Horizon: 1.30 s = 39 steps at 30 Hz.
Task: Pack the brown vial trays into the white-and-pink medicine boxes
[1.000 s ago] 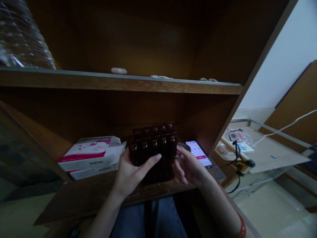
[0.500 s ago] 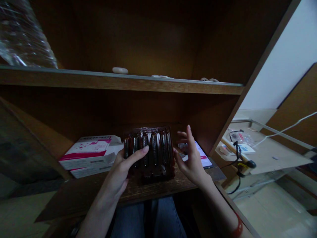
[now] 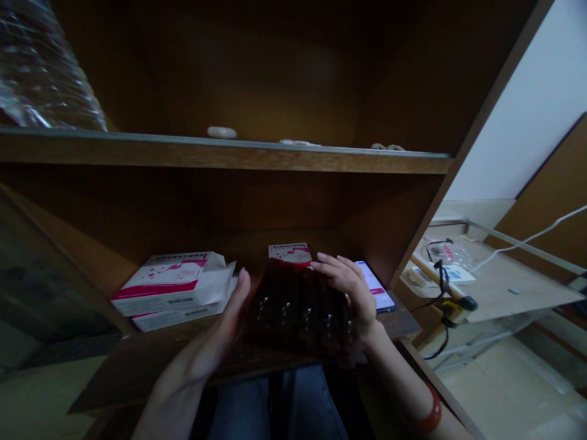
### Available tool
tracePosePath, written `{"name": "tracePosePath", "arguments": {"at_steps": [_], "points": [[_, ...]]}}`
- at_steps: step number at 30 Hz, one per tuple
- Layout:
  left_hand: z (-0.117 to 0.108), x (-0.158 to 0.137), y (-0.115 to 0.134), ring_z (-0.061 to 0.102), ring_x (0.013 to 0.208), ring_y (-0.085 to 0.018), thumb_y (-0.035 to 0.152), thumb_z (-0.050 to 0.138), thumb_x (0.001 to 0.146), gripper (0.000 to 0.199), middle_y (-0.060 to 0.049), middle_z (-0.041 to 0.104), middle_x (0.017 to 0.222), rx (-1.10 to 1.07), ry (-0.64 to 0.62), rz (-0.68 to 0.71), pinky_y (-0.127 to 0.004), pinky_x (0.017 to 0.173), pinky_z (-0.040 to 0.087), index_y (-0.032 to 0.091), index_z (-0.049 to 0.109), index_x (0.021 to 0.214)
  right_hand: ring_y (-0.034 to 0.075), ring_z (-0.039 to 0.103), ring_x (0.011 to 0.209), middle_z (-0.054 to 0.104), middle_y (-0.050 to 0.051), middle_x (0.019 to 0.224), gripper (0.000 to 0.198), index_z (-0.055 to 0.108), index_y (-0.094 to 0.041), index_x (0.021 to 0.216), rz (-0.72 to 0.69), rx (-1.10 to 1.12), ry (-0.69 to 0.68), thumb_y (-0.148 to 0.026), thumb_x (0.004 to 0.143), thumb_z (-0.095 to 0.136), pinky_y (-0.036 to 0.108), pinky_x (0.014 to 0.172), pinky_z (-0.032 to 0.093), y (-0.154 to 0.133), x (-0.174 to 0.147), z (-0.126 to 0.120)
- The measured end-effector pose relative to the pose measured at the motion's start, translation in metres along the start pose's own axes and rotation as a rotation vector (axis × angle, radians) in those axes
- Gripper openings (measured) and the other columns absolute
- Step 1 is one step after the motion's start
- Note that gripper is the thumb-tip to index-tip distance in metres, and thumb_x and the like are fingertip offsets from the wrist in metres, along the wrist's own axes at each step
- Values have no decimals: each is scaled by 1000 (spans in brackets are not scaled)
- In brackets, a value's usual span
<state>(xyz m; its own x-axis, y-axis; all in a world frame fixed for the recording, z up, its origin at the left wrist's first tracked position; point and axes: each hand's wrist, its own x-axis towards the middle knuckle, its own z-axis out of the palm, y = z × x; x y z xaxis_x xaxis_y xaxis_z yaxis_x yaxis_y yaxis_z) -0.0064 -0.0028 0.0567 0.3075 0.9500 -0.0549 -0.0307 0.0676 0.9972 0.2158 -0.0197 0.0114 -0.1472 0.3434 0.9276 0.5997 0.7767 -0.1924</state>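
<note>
Unboxed and, I judge, not yet set down, the dark tray (image 3: 300, 311) sits at six o'clock, the right hand (image 3: 351, 287) grasping its three-o'clock side, the left hand (image 3: 229, 318) at nine, its finger hold impossible to tell, a box (image 3: 290, 253) beyond at twelve.

A: Legwear?
B: Trousers (image 3: 300, 403), blue, denim-like, greyish in this light.
A: Arms?
B: Forearms (image 3: 398, 374) bare. Right one wears a band (image 3: 433, 412): orange-red, flat, ring-shaped, a few small paler marks, too blurred to read.
</note>
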Motion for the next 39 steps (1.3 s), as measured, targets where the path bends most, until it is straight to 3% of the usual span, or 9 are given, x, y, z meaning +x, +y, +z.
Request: {"name": "tracePosePath", "arguments": {"at_steps": [4, 6, 9, 14, 20, 24, 30, 36, 39], "points": [[-7, 3, -6, 25, 146, -29, 80, 34, 80, 80, -2, 43, 151, 207, -69, 287, -47, 119, 20, 32, 46, 142, 28, 70, 94, 73, 6, 98, 44, 62, -25, 103, 388, 259, 92, -45, 67, 78, 44, 87, 57, -19, -1, 7], [-3, 3, -5, 33, 142, -31, 81, 48, 72, 88, -6, 45, 150, 216, -141, 352, -45, 116, 30, 28, 46, 142, 28, 70, 91, 73, 6, 95, 44, 64, -25, 100, 562, 378, 101, -43, 64, 82, 42, 83, 58, -28, 4, 8], [12, 2, -5, 53, 128, -32, 64, 74, 65, 85, -10, 59, 137, 216, -109, 320, -40, 105, 47, 22, 52, 136, 26, 69, 93, 74, 4, 98, 37, 66, -23, 100, 751, 583, 94, -37, 68, 79, 40, 86, 58, -33, 14, 8], [34, 3, -24, 59, 121, -26, 51, 70, 76, 61, -6, 67, 126, 107, 33, 218, -34, 102, 49, 21, 57, 127, 23, 67, 101, 73, 4, 106, 36, 66, -21, 106, 924, 705, 29, -38, 76, 73, 36, 92, 53, -26, 19, 7], [37, 0, -36, 65, 111, -25, 42, 81, 65, 60, -6, 70, 118, 75, 65, 203, -31, 95, 53, 19, 62, 118, 23, 66, 102, 72, 4, 109, 36, 66, -22, 110, 925, 645, -83, -43, 81, 69, 37, 94, 51, -22, 11, 7], [33, 4, -37, 65, 109, -22, 40, 81, 68, 52, -5, 71, 114, 32, 173, 228, -29, 97, 50, 18, 65, 112, 21, 56, 121, 63, 4, 129, 39, 60, -26, 124, 853, 473, -152, -49, 94, 49, 36, 104, 44, -5, 8, -5], [26, 9, -44, 63, 112, -20, 40, 78, 72, 52, -4, 70, 117, -131, 296, 213, -25, 96, 49, 18, 64, 117, 25, 60, 118, 67, 12, 123, 28, 69, -20, 111, 611, 18, -386, -20, 90, 51, 42, 104, 44, 48, -22, -26], [26, 7, -44, 67, 82, -20, 42, 79, 68, 57, -6, 70, 106, -192, 306, 121, -24, 52, 55, 17, 62, 117, 27, 66, 101, 74, 11, 103, 25, 73, -19, 87, 631, -141, -430, -6, 81, 53, 46, 94, 46, 76, -54, -22], [28, 6, -43, 65, 74, -19, 41, 82, 64, 53, -4, 69, 97, -188, 309, 119, -23, 45, 53, 16, 64, 108, 23, 65, 81, 73, 7, 83, 21, 68, -19, 69, 643, -144, -441, -9, 81, 53, 41, 85, 47, 76, -50, -23]]}}
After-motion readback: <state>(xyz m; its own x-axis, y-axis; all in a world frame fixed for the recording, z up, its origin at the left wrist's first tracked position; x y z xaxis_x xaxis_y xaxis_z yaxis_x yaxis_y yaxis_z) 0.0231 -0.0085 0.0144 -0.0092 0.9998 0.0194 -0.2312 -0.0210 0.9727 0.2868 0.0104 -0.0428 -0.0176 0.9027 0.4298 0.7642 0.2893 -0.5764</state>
